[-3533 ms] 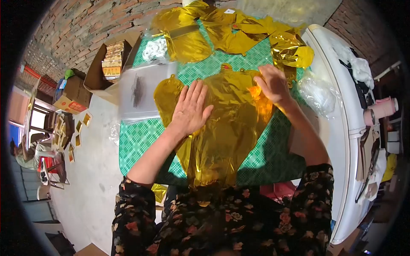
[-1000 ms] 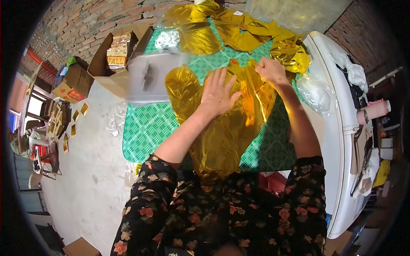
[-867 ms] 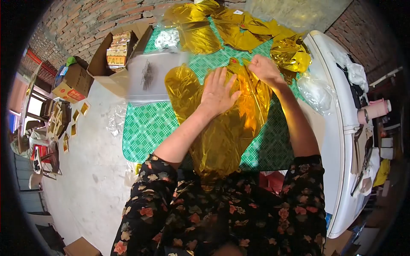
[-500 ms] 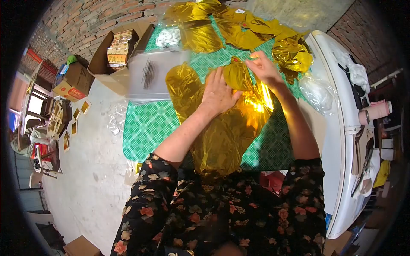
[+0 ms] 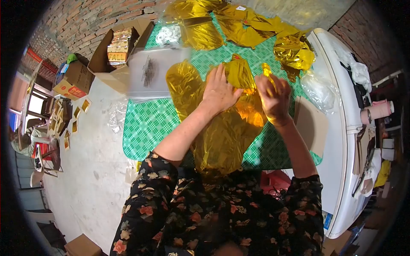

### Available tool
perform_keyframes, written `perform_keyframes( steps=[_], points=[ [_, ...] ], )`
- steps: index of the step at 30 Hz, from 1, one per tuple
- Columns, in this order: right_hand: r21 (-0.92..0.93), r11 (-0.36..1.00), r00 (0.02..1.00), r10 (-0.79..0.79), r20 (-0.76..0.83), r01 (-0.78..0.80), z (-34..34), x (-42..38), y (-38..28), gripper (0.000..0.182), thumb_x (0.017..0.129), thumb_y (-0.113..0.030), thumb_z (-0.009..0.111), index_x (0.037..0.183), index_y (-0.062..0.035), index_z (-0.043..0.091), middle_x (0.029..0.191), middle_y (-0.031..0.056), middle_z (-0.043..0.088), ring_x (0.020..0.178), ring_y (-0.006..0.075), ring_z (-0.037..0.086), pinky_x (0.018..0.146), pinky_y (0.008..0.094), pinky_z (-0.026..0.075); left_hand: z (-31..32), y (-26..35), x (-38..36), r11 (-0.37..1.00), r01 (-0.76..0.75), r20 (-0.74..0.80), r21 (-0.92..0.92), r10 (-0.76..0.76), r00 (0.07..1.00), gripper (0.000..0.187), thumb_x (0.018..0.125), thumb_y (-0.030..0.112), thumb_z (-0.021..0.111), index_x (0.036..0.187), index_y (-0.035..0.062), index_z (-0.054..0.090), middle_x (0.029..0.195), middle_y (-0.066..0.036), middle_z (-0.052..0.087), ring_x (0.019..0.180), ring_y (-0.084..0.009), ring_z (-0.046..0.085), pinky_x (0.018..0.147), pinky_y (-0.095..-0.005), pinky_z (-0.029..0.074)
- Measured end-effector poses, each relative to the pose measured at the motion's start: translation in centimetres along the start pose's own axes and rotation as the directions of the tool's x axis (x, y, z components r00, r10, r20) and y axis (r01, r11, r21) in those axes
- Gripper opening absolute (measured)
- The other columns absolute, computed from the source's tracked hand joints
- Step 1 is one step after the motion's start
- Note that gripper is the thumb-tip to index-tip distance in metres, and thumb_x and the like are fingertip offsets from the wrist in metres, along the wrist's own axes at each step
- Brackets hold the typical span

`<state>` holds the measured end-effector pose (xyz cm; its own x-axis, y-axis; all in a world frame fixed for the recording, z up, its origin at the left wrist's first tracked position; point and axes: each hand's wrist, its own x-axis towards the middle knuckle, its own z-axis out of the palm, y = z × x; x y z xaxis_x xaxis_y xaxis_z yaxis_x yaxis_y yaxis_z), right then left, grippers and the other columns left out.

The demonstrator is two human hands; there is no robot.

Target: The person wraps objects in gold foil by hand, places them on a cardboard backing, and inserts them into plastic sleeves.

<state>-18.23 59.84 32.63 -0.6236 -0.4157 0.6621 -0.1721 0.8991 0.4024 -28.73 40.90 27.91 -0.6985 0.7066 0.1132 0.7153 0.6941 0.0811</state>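
Note:
A large gold foil balloon (image 5: 218, 145), deflated and wrinkled, lies across the near side of a table with a green plaid cover (image 5: 147, 132). My left hand (image 5: 220, 91) rests flat on its upper part, fingers stretched out and thumb spread. To the right of it, my right hand (image 5: 274, 99) is curled closed around the balloon's right side, and a crumpled bit of gold foil pokes up above the fingers. The exact grip is hidden behind the knuckles.
More gold foil balloons (image 5: 245, 32) lie along the table's far edge. Clear plastic sleeves (image 5: 160, 74) stack at left, beside an open carton (image 5: 100, 64) of packs. A clear bag (image 5: 320, 91) and cardboard sheet (image 5: 310, 128) lie right, near a white appliance (image 5: 337, 141).
My right hand has come down and toward me, now curled more tightly, with foil sticking up above it. My left hand stays flat in nearly the same place.

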Motion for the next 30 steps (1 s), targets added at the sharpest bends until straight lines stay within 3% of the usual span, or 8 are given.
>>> perform_keyframes(
  steps=[3, 6, 10, 13, 15, 19, 27, 30],
  points=[
    [0.084, 0.996, 0.943, 0.002, 0.334, -0.032, 3.9, -3.6, 1.2, 0.034, 0.078, -0.015, 0.067, 0.111, -0.0072, 0.065, 0.104, 0.0056, 0.060, 0.102, 0.0271, 0.059, 0.095, 0.0468, 0.044, 0.6, -0.1, 0.1, 1.000, -0.005, -0.026, -0.008, 0.005, 1.000, 0.077, 0.106, 0.059, 0.037, 0.157, 0.0027, 0.047, 0.166, -0.025, 0.035, 0.161, -0.0396, 0.015, 0.131, -0.0510, 0.007],
    [0.053, 0.988, 0.979, 0.135, 0.152, -0.144, 3.2, -2.7, 1.4, 0.032, 0.075, -0.015, 0.069, 0.105, -0.0084, 0.063, 0.103, 0.0057, 0.059, 0.103, 0.0279, 0.059, 0.096, 0.0462, 0.043, 1.1, -0.2, 0.2, 1.000, -0.010, -0.062, -0.010, 0.009, 0.998, 0.076, 0.106, 0.059, 0.036, 0.161, 0.0064, 0.042, 0.169, -0.023, 0.032, 0.161, -0.0392, 0.013, 0.131, -0.0509, 0.007],
    [0.081, 0.984, 0.974, 0.142, 0.177, -0.158, 5.9, -4.5, 1.7, 0.049, 0.080, -0.009, 0.073, 0.129, -0.0071, 0.064, 0.125, 0.0085, 0.063, 0.128, 0.0320, 0.055, 0.110, 0.0478, 0.040, 0.8, -0.1, 0.1, 1.000, 0.001, -0.043, -0.002, -0.001, 0.999, 0.076, 0.106, 0.059, 0.038, 0.161, 0.0065, 0.042, 0.169, -0.022, 0.030, 0.161, -0.0390, 0.013, 0.131, -0.0508, 0.007],
    [0.293, 0.945, 0.989, 0.144, 0.032, -0.147, 8.0, -4.9, 1.5, 0.052, 0.089, -0.009, 0.071, 0.140, -0.0065, 0.061, 0.138, 0.0107, 0.060, 0.141, 0.0323, 0.047, 0.117, 0.0490, 0.035, 0.3, 0.0, 0.1, 1.000, -0.002, -0.055, -0.015, 0.001, 0.998, 0.074, 0.106, 0.058, 0.039, 0.158, 0.0051, 0.047, 0.168, -0.023, 0.032, 0.161, -0.0397, 0.016, 0.131, -0.0510, 0.008],
    [0.312, 0.937, 0.987, 0.140, 0.081, -0.159, 7.6, -4.6, 0.9, 0.050, 0.093, -0.012, 0.070, 0.142, -0.0075, 0.060, 0.142, 0.0106, 0.059, 0.144, 0.0312, 0.045, 0.119, 0.0493, 0.034, 1.9, -0.3, 0.1, 0.992, -0.044, -0.230, -0.116, 0.016, 0.973, 0.073, 0.107, 0.058, 0.039, 0.155, 0.0036, 0.051, 0.166, -0.024, 0.036, 0.160, -0.0405, 0.018, 0.131, -0.0512, 0.009],
    [0.221, 0.936, 0.927, 0.194, 0.320, -0.272, 7.6, -3.9, 0.2, 0.051, 0.100, -0.017, 0.067, 0.148, -0.0099, 0.055, 0.152, 0.0087, 0.054, 0.150, 0.0296, 0.038, 0.122, 0.0503, 0.030, 0.9, -0.1, -0.2, 0.998, -0.051, -0.208, -0.049, 0.039, 0.977, 0.071, 0.106, 0.052, 0.043, 0.152, -0.0010, 0.051, 0.161, -0.024, 0.043, 0.154, -0.0408, 0.031, 0.128, -0.0526, 0.014],
    [0.291, 0.886, 0.871, 0.209, 0.445, -0.361, 7.2, -2.8, 0.6, 0.052, 0.108, -0.031, 0.053, 0.156, -0.0105, 0.047, 0.162, 0.0069, 0.047, 0.153, 0.0310, 0.034, 0.126, 0.0512, 0.017, 1.9, -0.3, -0.1, 0.997, -0.058, -0.236, -0.051, 0.044, 0.971, 0.066, 0.108, 0.048, 0.040, 0.147, -0.0015, 0.056, 0.156, -0.022, 0.050, 0.150, -0.0376, 0.036, 0.127, -0.0534, 0.015],
    [0.261, 0.904, 0.854, 0.178, 0.488, -0.338, 7.6, -2.4, 0.2, 0.053, 0.109, -0.033, 0.049, 0.157, -0.0107, 0.045, 0.163, 0.0067, 0.046, 0.154, 0.0301, 0.033, 0.126, 0.0524, 0.016, 1.4, -0.2, 0.1, 0.999, -0.032, -0.106, -0.018, 0.030, 0.994, 0.066, 0.108, 0.049, 0.040, 0.149, -0.0001, 0.055, 0.155, -0.020, 0.052, 0.149, -0.0356, 0.038, 0.127, -0.0535, 0.017]
  ],
)
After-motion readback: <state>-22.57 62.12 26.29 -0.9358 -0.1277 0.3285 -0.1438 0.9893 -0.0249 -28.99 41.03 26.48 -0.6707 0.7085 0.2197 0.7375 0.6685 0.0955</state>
